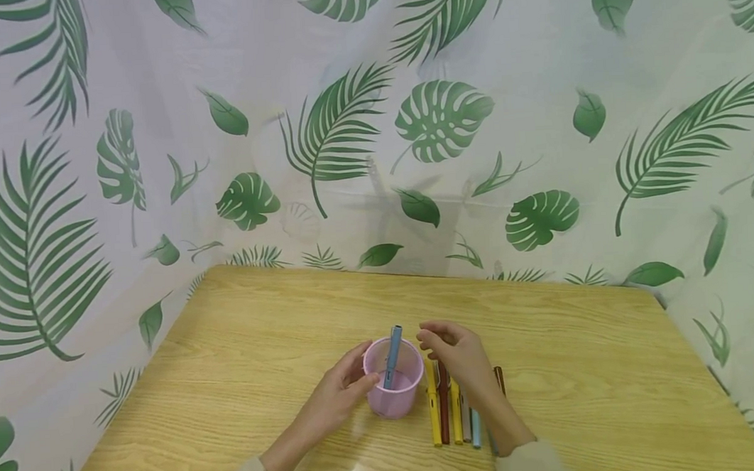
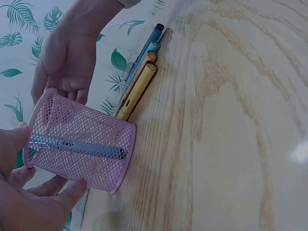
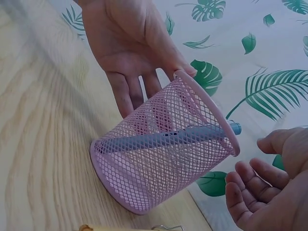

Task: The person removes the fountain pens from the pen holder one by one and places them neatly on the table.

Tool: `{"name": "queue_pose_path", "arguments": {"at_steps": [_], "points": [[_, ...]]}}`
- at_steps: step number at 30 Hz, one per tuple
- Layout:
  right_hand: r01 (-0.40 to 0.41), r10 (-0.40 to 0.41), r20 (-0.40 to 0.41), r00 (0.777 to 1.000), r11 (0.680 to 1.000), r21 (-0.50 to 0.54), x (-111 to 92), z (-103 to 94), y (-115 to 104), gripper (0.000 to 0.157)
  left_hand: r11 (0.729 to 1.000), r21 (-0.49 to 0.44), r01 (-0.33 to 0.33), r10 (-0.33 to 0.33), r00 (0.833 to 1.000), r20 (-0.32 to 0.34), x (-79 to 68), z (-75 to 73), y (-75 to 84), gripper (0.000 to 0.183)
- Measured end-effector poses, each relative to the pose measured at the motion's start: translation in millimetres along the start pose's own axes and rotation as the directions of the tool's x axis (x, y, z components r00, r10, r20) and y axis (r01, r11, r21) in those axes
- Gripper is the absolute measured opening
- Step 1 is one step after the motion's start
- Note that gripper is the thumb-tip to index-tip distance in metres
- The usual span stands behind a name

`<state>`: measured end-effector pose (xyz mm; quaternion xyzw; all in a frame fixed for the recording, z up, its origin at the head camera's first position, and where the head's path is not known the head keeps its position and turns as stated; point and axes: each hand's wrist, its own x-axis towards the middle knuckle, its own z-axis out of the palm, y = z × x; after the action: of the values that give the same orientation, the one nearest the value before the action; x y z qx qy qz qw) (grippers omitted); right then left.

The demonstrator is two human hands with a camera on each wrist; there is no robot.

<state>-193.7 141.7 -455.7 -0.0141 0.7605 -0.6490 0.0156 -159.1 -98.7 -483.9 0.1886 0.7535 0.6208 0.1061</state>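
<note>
A pink mesh pen holder [image 1: 391,407] stands upright on the wooden table, with one blue-grey pen [image 1: 392,354] leaning inside it. My left hand [image 1: 335,395] grips the holder from its left side, thumb at the rim and fingers round the mesh. On the other side, my right hand [image 1: 465,362] hovers just right of the rim, fingers loosely bent and nothing in them. Under and beside that hand lies a row of pens: a yellow pen [image 1: 434,421], a dark red pen [image 1: 445,418], another yellow pen [image 1: 457,422], and a light blue pen [image 1: 475,433] among them.
A brown pen [image 1: 500,380] shows past the right forearm, which hides part of the row. The wooden table [image 1: 260,327] ends at a white cloth backdrop [image 1: 364,229] with green leaves. Light glares off the tabletop near its front edge.
</note>
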Motion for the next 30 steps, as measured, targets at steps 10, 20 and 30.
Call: {"name": "queue_pose_path", "arguments": {"at_steps": [10,20,30], "points": [[-0.021,0.021,0.052,0.998,1.000,0.007,6.3,13.5,2.4,0.043,1.000,-0.001,-0.009,0.009,1.000,0.011,-1.1,-1.4,1.2,0.066],[0.005,-0.006,0.077,0.997,1.000,0.011,8.9,28.0,1.1,0.037,1.000,-0.023,-0.017,0.018,0.999,0.039,-1.7,-2.3,-0.5,0.066],[0.005,-0.002,0.102,0.995,0.999,-0.033,8.9,32.3,3.1,0.027,0.999,-0.038,-0.012,0.013,0.999,0.040,-0.3,-2.5,-4.4,0.066]]}}
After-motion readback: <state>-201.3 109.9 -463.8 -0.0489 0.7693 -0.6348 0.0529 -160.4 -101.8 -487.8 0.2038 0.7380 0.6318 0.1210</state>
